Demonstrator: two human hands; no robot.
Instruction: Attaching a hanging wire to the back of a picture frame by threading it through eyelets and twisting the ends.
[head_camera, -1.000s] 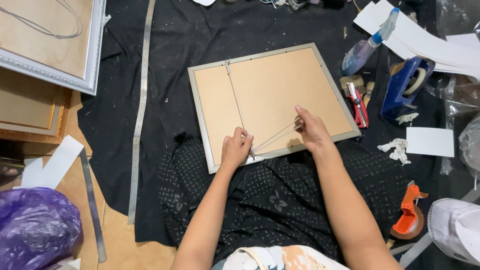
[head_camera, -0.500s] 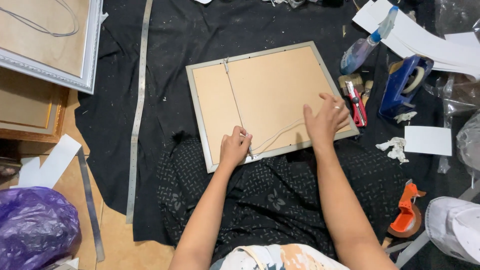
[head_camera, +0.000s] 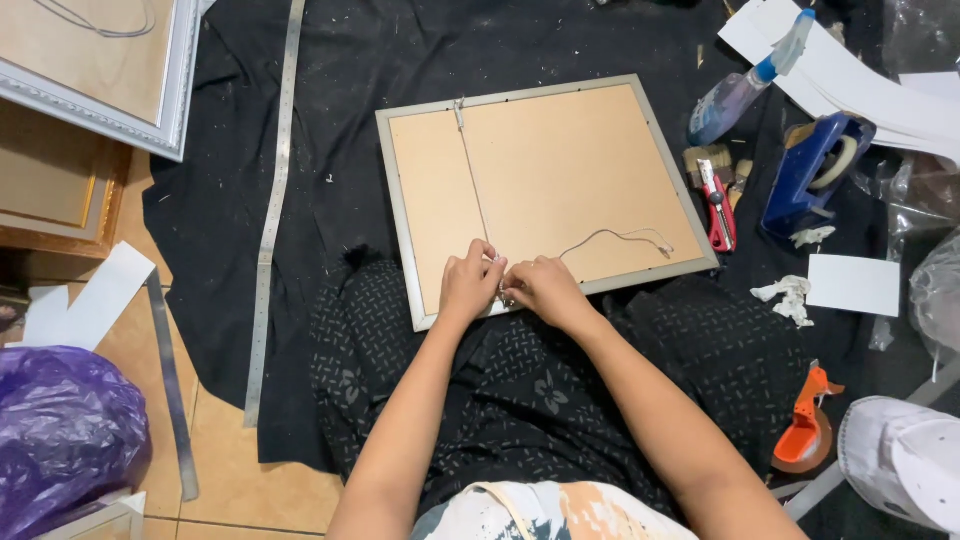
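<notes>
Our left hand (head_camera: 470, 283) and right hand (head_camera: 540, 288) pinch the hanging wire (head_camera: 610, 238) at the picture frame (head_camera: 545, 180)'s 6 o'clock edge; black cloth (head_camera: 330, 120) lies bare toward 9 o'clock.

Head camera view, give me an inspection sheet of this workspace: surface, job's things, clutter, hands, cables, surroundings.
Surface: black cloth spread over a tiled floor.
Job's things: picture frame lying face down, brown backing up; thin hanging wire runs down the backing to the hands, with a loose end curling right.
Clutter: red utility knife, blue tape dispenser, spray bottle, orange tape dispenser, white paper sheets, long metal ruler.
Hands: left hand and right hand meet at the frame's near edge, pinching the wire.
Cables: nothing seen apart from the wire.
Surroundings: second frame top left, purple plastic bag bottom left.
</notes>
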